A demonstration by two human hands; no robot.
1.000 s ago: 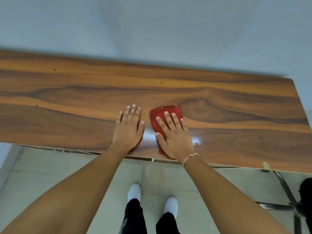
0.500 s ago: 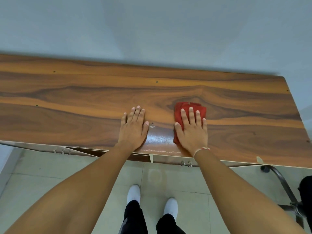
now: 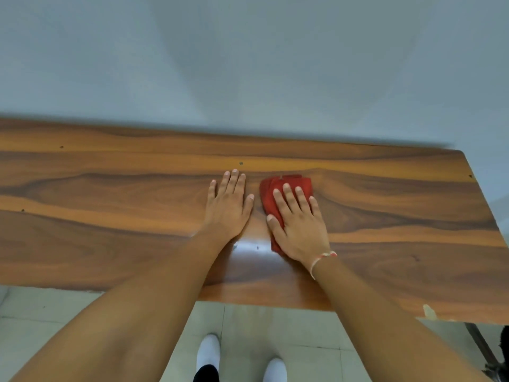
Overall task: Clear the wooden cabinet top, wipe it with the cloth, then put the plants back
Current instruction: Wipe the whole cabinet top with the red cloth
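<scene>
Wooden cabinet top fills the middle band of the frame, edge to edge on the left, ending in a corner at upper right. Grain runs left to right, dark streaks on orange-brown. A few small dark dots on the surface, one just above the fingertips at centre.

Right hand, centre of frame, lies palm-down on the red cloth. Fingers straight and slightly spread, pressing flat, not curled round the fabric. The cloth looks folded in layers; it shows past the fingertips toward the wall and in a narrow strip along the thumb side. How far it reaches under the palm cannot be told. A thin pale wrist string with a pink bit sits at the wrist.

Left hand, just left of the cloth, flat on bare wood, fingers close together, thumb slightly out. Thumb tip near the cloth edge; touching or a hair apart, hard to say.

Glossy patch of reflected light on the wood between the two wrists.

Pale wall across the upper half. Light floor tiles along the bottom, with two white shoes at lower centre. A chipped light spot on the near edge, lower right; dark metal leg below it.
</scene>
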